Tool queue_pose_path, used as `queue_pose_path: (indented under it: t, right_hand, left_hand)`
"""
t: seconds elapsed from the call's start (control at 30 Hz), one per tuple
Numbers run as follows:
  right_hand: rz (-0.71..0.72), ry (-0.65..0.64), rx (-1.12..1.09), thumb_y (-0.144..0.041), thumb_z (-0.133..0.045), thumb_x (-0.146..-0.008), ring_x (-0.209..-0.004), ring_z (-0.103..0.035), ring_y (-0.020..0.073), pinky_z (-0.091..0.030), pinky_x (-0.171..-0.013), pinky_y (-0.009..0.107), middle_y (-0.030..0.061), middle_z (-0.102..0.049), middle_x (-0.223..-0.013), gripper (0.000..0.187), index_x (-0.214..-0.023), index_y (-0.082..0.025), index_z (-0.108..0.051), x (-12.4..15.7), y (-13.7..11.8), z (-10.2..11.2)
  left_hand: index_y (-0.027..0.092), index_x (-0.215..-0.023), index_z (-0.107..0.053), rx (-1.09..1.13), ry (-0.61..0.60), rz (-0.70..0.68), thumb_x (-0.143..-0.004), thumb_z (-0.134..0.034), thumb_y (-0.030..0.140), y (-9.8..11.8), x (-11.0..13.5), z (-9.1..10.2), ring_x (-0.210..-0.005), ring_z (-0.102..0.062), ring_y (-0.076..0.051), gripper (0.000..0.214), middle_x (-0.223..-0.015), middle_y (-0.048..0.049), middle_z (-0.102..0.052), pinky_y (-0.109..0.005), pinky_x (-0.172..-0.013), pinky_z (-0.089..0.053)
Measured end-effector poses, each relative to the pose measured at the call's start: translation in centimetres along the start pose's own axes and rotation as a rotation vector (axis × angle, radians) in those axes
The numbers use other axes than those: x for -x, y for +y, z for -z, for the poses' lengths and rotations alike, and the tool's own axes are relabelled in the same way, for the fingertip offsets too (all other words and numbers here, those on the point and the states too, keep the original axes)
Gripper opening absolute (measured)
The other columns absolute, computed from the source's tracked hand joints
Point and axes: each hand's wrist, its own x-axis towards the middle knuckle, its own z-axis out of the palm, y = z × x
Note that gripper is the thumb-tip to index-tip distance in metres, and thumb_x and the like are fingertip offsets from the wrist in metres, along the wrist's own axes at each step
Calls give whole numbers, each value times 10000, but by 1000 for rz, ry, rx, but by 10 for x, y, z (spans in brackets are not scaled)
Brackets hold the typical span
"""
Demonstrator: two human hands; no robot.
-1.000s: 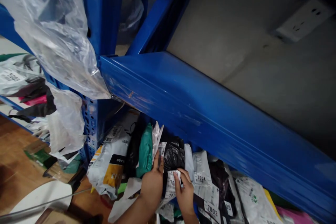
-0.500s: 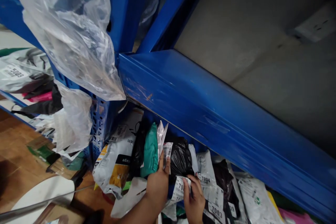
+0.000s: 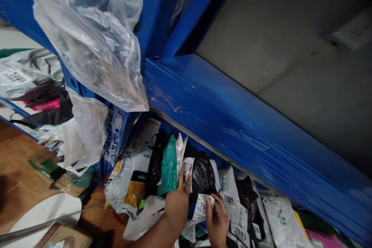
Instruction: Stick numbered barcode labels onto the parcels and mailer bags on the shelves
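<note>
My left hand (image 3: 176, 205) has two fingers stretched out against a thin white package (image 3: 180, 149) and the barcode label (image 3: 188, 166) beside it. Left of those fingers stands a teal mailer bag (image 3: 168, 168); a shiny black plastic parcel (image 3: 202, 172) is on their right. My right hand (image 3: 217, 221) pinches a strip of white number labels (image 3: 200, 210) between thumb and fingers, just below the black parcel. The thumb covers part of the printed number. A grey bag marked 7004 (image 3: 228, 186) is close to the right fingertips, with a 7003 label (image 3: 240, 232) lower down.
A blue shelf beam (image 3: 232, 120) runs across above the parcels. Clear plastic sheeting (image 3: 110, 54) hangs at the upper left. A white and orange mailer (image 3: 136, 174) leans by the perforated post (image 3: 114, 135). A white round seat (image 3: 49, 211) and a cardboard box (image 3: 65, 236) are at lower left.
The view has shifted slightly, so the shelf post and sheeting appear farther right. Both hands keep nearly the same pose on the same things.
</note>
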Motion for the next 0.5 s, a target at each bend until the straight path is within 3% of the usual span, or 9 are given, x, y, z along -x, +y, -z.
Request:
queue_pose_path:
  t: [0.27,0.4,0.5]
  right_hand:
    - [-63,-22,-40,-337,-559,-871,-812,-661,217,-518,-758,321,106,-683,-843,218,-846,-152,-672,-1,-4,2]
    - [-274,-107,-210,-385,-605,-824,-817,-662,229,-523,-746,315,99,-696,-845,243,-791,-162,-693,-7,-7,3]
    - [-476,-171,-358,-443,-619,-793,-746,-644,218,-522,-674,291,83,-691,-781,301,-730,-157,-684,-14,-14,4]
  left_hand:
    - [253,-1459,-218,-10,12,-1,-775,-373,-50,1,0,0,-647,-711,-181,764,-1528,-213,-162,-303,-542,-605]
    - [192,-1452,-257,-5,60,-7,-784,-412,-26,2,-2,-6,-608,-701,-168,719,-1512,-240,-216,-280,-511,-595]
    - [125,-1432,-317,19,161,-27,-788,-444,3,2,-1,-13,-594,-697,-164,667,-1503,-233,-273,-269,-476,-585]
